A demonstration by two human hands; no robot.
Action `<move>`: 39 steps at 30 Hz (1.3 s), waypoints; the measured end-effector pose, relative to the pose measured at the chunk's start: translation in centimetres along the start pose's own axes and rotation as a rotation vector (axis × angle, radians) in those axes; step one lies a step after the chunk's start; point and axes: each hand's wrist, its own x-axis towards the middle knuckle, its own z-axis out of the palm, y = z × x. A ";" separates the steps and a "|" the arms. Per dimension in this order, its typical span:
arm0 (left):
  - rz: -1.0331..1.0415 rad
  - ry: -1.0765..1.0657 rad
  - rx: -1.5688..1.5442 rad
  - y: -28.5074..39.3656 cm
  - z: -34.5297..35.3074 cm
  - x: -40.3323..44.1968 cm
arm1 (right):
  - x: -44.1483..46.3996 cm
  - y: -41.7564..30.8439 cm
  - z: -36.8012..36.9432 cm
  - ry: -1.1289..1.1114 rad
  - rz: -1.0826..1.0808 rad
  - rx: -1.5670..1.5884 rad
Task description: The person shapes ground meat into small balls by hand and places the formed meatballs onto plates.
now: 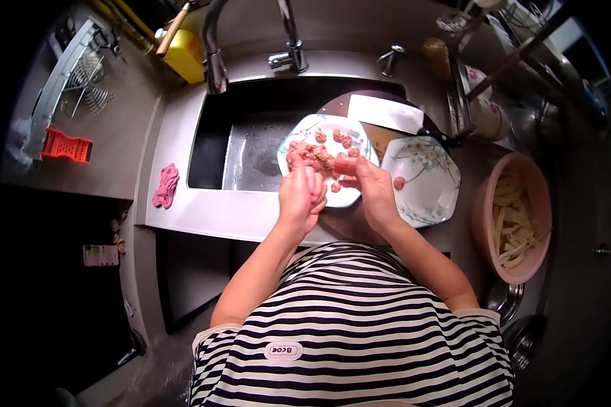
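Nearest the camera, we see the striped shirt [360, 312]. Ahead at 12 o'clock, minced meat [311, 150] lies toward 9 o'clock on a patterned plate [347, 197]. We judge it light, soft, slippery and easily torn; we pinch small portions at its edge. The left hand [303, 195] has curled fingers; we cannot tell whether they grip meat. The right hand [375, 191] holds its fingers extended, loosely parted.

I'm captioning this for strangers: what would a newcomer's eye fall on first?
Probably the black-and-white striped shirt, bottom middle. Above it, the left hand and right hand are over a white floral plate of pink minced meat and round meatballs. A broad silver-bladed knife lies beyond, and a round pink bowl of pale strips stands far right.
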 end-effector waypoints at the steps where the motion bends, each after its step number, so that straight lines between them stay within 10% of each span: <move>1: 0.221 0.113 0.290 -1.4 1.2 0.4 | 0.0 0.6 0.4 0.058 0.149 0.251; 6: 0.794 0.114 1.568 -2.8 2.7 0.6 | 0.2 1.8 0.5 0.070 0.486 0.788; 11: 0.917 0.219 1.163 -1.5 2.2 0.6 | 0.8 -2.0 -1.0 0.039 0.382 0.718; 16: 0.184 0.332 0.173 -1.5 0.7 0.6 | -3.6 -14.4 1.5 0.236 -1.103 0.059; 18: 0.032 0.323 -0.072 -2.2 0.2 1.1 | -3.9 -13.2 0.4 0.463 -1.342 -0.256; 23: -0.181 0.106 -0.353 -2.8 0.3 1.6 | -1.0 -2.7 2.3 -0.413 -0.910 -1.291; 29: -0.044 0.221 0.123 -1.3 2.2 0.2 | -0.1 -3.8 1.0 0.010 -0.614 -0.605; 33: 0.747 0.159 0.970 -3.7 2.1 1.1 | 0.4 0.5 -0.1 0.103 0.239 0.412; 35: 0.596 0.027 1.483 -2.4 3.5 -0.3 | 0.7 4.0 -1.0 0.076 0.504 0.783; 39: 0.848 0.076 1.389 -2.4 2.6 0.5 | 1.0 0.6 1.1 0.198 0.557 0.788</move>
